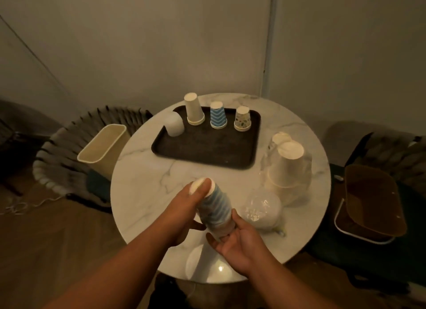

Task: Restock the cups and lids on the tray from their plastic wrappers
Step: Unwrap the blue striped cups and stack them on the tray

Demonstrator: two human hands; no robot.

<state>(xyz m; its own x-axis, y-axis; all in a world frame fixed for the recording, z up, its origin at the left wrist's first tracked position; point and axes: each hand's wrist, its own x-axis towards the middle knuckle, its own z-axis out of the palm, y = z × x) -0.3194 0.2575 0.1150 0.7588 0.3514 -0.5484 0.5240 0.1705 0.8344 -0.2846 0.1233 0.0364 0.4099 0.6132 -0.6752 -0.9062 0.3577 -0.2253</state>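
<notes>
A wrapped stack of blue zigzag cups (215, 210) is held above the round table (143, 170), pinched by the left hand (184, 213) on top and the right hand (235, 242) below. The wrapper should be pulled off slowly, so no cups are squashed.

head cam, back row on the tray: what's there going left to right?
On the dark tray: white lid stack lying on its side → plain white cup stack → blue chevron cup stack → speckled cup stack. The three cup stacks stand upside down.
</notes>
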